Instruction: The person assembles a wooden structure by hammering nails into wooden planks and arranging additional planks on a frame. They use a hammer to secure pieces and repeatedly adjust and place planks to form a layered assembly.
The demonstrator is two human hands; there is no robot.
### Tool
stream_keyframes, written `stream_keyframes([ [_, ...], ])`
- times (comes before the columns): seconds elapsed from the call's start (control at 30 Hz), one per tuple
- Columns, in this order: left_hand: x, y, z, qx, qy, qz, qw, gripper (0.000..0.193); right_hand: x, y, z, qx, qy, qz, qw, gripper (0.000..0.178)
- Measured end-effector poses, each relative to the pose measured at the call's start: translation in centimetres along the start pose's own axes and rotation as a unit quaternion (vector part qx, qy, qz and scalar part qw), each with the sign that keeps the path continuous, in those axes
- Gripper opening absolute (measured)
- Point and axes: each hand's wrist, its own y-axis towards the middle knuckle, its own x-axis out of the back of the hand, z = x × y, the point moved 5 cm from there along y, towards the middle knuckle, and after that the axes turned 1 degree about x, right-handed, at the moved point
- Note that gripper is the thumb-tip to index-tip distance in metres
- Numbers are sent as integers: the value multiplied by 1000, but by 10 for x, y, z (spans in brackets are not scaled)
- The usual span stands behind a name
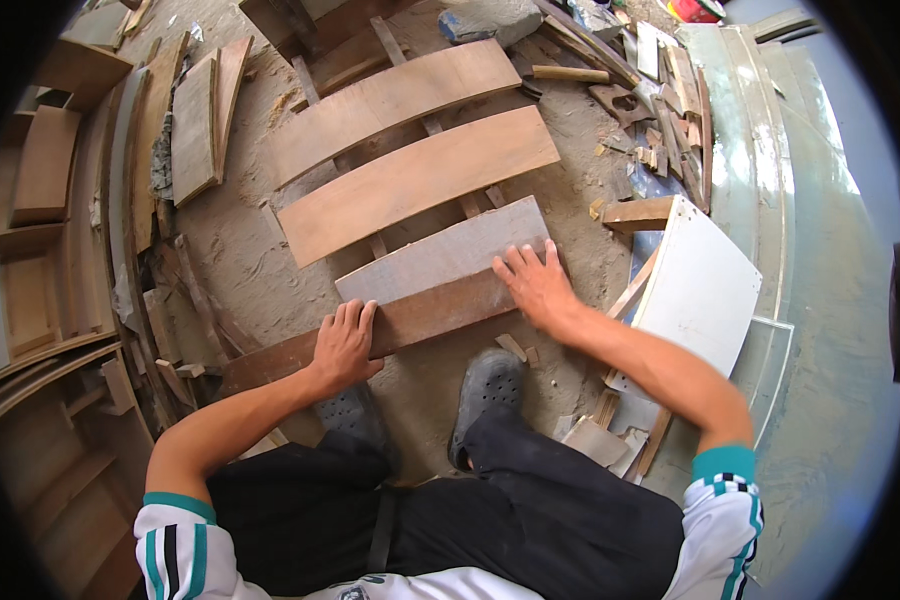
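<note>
Your two grey perforated clogs (485,385) stand on the sawdust-covered ground just below your hands, with small wood offcuts (518,348) scattered beside the right one. Your left hand (345,345) lies flat, fingers together, on the near end of a long dark brown plank (420,315); the palm presses down and nothing is clenched. Your right hand (537,285) is spread open, fingers fanned, across the far end of that same plank and onto the edge of the pale grey board (440,255) touching it just beyond. Neither hand grips anything; both simply rest on the wood. To the right of your right hand a white panel (705,285) leans over thin slats. Beyond the grey board, two smooth reddish-brown boards (415,180) lie side by side across rough battens, their faces flat and clean. Left of your left hand stand stacked, weathered boards (195,125) and curved wooden pieces.
</note>
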Motion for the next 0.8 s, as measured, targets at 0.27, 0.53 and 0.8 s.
stream_keyframes([
  [0.27, 14, -6, -17, -30, -40, 44, 998, 90, -17, -51, 28, -294, 226, -34, 928, 84],
  [0.53, 4, -31, -42, -37, -86, -18, 995, 85, -77, -78, 3, -461, 488, -189, 717, 82],
  [0.8, -15, -44, -21, -9, -135, -39, 990, 87, -71, -49, -11, -497, 461, -164, 717, 64],
])
